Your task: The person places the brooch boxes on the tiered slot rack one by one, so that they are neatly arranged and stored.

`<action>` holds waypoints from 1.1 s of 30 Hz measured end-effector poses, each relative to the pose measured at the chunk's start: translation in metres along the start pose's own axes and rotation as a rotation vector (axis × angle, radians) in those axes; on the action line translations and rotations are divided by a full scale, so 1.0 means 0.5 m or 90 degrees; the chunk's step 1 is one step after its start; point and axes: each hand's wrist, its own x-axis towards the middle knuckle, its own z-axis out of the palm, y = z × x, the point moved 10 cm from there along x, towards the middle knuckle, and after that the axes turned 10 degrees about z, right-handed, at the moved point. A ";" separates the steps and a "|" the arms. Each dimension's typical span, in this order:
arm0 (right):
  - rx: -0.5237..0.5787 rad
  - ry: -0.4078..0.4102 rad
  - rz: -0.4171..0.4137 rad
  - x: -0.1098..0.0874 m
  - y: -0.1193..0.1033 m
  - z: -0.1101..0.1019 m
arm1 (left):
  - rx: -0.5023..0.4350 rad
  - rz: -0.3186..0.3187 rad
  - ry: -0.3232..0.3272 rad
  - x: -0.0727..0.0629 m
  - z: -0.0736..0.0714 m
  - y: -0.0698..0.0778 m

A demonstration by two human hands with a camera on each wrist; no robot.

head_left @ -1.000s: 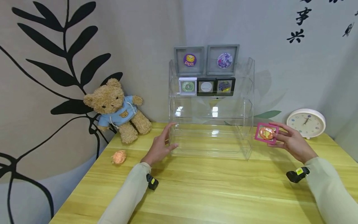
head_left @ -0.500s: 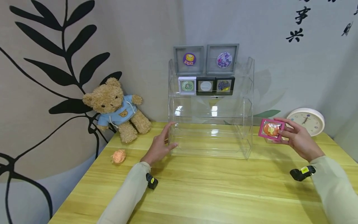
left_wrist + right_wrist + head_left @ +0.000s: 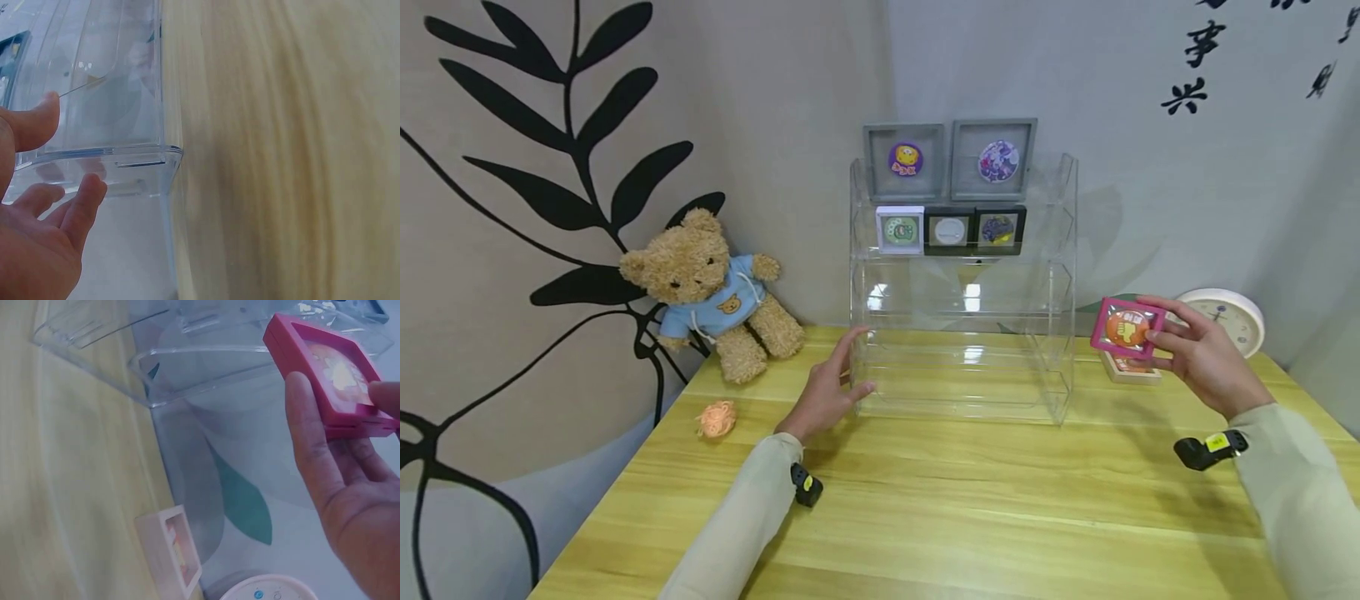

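My right hand (image 3: 1213, 367) holds a small square pink display frame (image 3: 1126, 327) with a round orange badge inside, raised above the table at the right. The right wrist view shows the pink frame's edge (image 3: 304, 375) between thumb and fingers. A pale frame (image 3: 1133, 372) lies on the table below it, partly covered. My left hand (image 3: 826, 396) grips the left side of a clear tiered acrylic display rack (image 3: 962, 410); in the left wrist view, thumb and fingers lie on either side of the rack's panel (image 3: 112, 152).
Two grey frames (image 3: 904, 185) stand on the rack's top tier. Below them are one white frame (image 3: 883, 230) and two black frames (image 3: 951, 247). A teddy bear (image 3: 730, 304) and an orange ball (image 3: 717, 419) are at left; a white clock (image 3: 1251, 321) stands at right.
My right hand has moved right and slightly up with the pink frame, away from the rack. The pale frame below shows more. My left hand stays on the rack.
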 end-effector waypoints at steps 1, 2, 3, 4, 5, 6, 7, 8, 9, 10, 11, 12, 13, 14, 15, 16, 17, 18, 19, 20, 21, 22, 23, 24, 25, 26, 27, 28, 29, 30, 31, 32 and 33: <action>-0.005 0.003 -0.004 0.002 -0.005 0.003 | 0.000 -0.001 0.000 0.000 0.000 0.000; -0.007 0.006 -0.007 0.004 -0.009 0.006 | 0.000 0.000 0.000 0.000 0.000 0.001; -0.009 0.009 -0.010 0.006 -0.014 0.009 | 0.000 -0.001 0.000 -0.001 0.000 0.001; -0.011 0.013 -0.012 0.008 -0.018 0.011 | 0.000 -0.002 0.001 -0.001 0.000 0.000; -0.015 0.017 -0.014 0.010 -0.023 0.015 | 0.001 -0.003 0.001 -0.001 0.000 0.000; -0.018 0.022 -0.017 0.012 -0.027 0.017 | 0.002 -0.003 0.001 -0.002 0.000 0.000; -0.020 0.027 -0.020 0.014 -0.032 0.020 | 0.005 -0.003 0.001 -0.002 0.000 0.000; -0.020 0.024 -0.024 0.016 -0.037 0.025 | 0.008 -0.004 0.001 -0.002 0.000 -0.001; -0.020 0.023 -0.027 0.017 -0.042 0.028 | 0.011 -0.004 0.000 -0.002 0.000 -0.001; -0.018 0.022 -0.030 0.019 -0.047 0.032 | 0.013 -0.004 0.000 -0.002 0.001 -0.001; -0.017 0.020 -0.033 0.021 -0.052 0.035 | 0.016 -0.001 -0.001 -0.002 0.001 0.000; -0.016 0.021 -0.034 0.022 -0.057 0.038 | 0.017 0.002 -0.002 -0.001 0.001 0.001; -0.017 0.022 -0.034 0.024 -0.061 0.041 | 0.018 0.005 -0.002 -0.001 0.001 0.002; -0.021 0.024 -0.032 0.025 -0.065 0.044 | 0.017 0.007 -0.002 -0.001 0.001 0.002; -0.022 0.026 -0.030 0.027 -0.070 0.047 | 0.014 0.009 -0.002 0.000 0.001 0.003; -0.024 0.028 -0.027 0.029 -0.073 0.051 | 0.013 0.010 -0.002 0.000 0.001 0.004; -0.031 0.030 -0.024 0.032 -0.077 0.055 | 0.012 0.012 -0.001 0.000 0.000 0.004; -0.035 0.032 -0.021 0.034 -0.081 0.059 | 0.011 0.011 -0.001 0.001 0.000 0.004; -0.041 0.034 -0.018 0.037 -0.084 0.064 | 0.012 0.010 0.000 0.001 -0.001 0.004; -0.047 0.034 -0.016 0.041 -0.086 0.070 | 0.013 0.009 0.000 0.001 -0.001 0.003; -0.049 0.033 -0.015 0.045 -0.089 0.076 | 0.015 0.008 0.000 0.001 -0.001 0.003; -0.053 0.033 -0.013 0.048 -0.092 0.082 | 0.016 0.007 0.000 0.001 -0.002 0.002; -0.057 0.033 -0.012 0.052 -0.094 0.088 | 0.016 0.007 0.000 0.001 -0.001 0.002; -0.059 0.033 -0.009 0.055 -0.096 0.094 | 0.015 0.006 0.000 0.001 -0.001 0.001; -0.062 0.031 -0.009 0.059 -0.098 0.101 | 0.014 0.006 -0.001 0.000 0.000 0.001; -0.061 0.027 -0.010 0.062 -0.101 0.108 | 0.012 0.007 -0.003 0.001 0.001 0.001; -0.059 0.025 -0.010 0.066 -0.104 0.116 | 0.011 0.008 -0.004 0.001 0.002 0.000; -0.059 0.022 -0.009 0.070 -0.107 0.123 | 0.009 0.009 -0.005 0.001 0.002 0.000; -0.061 0.019 -0.009 0.074 -0.110 0.132 | 0.007 0.009 -0.006 0.001 0.003 0.000; -0.063 0.015 -0.008 0.078 -0.112 0.140 | 0.006 0.009 -0.007 0.001 0.003 -0.001; -0.064 0.011 -0.008 0.083 -0.116 0.149 | 0.005 0.009 -0.007 0.001 0.003 -0.001; -0.068 0.010 -0.005 0.088 -0.118 0.158 | 0.006 0.009 -0.006 0.001 0.002 0.000; -0.074 0.009 -0.001 0.094 -0.120 0.166 | 0.005 0.009 -0.004 0.001 0.001 0.000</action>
